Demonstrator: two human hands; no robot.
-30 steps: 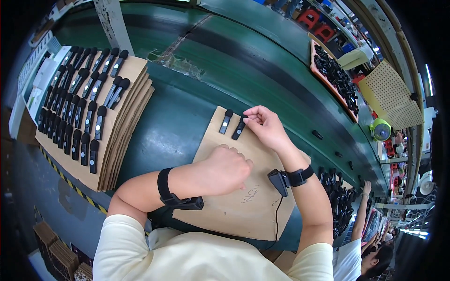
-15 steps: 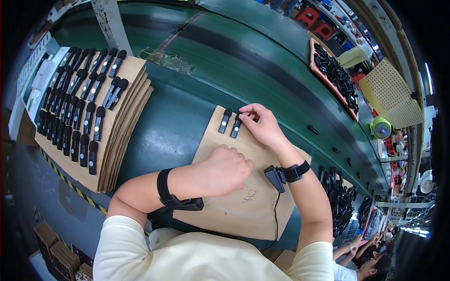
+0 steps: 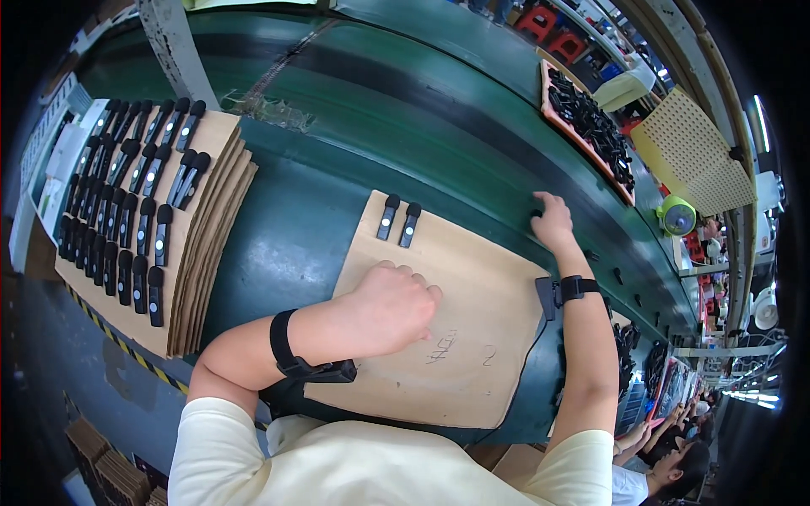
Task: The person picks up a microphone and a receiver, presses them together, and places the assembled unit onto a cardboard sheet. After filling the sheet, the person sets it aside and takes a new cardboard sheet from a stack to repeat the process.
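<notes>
My left hand (image 3: pixel 391 309) is curled into a fist above a brown cardboard sheet (image 3: pixel 456 312); whatever its fingers enclose, if anything, is hidden. Beyond it, two small black clip microphones (image 3: pixel 410 226) with foam tops lie side by side near the sheet's far left corner. My right hand (image 3: pixel 553 221) is stretched out over the green conveyor belt (image 3: pixel 439 126), fingers closed round a black microphone (image 3: pixel 537 214) that shows only in part. Black straps with small boxes sit on both wrists.
At left, a stack of cardboard sheets (image 3: pixel 211 228) bears rows of similar microphones. More lie spaced along the belt (image 3: pixel 618 276). Across it stands a tray (image 3: pixel 586 135) heaped with black pieces, beside a green fan (image 3: pixel 677 217). A metal post (image 3: pixel 175 51) rises far left; co-workers sit lower right.
My right hand has left the second microphone on the sheet and moved right to the one on the belt. The left fist stays over the sheet. The view has shifted slightly.
</notes>
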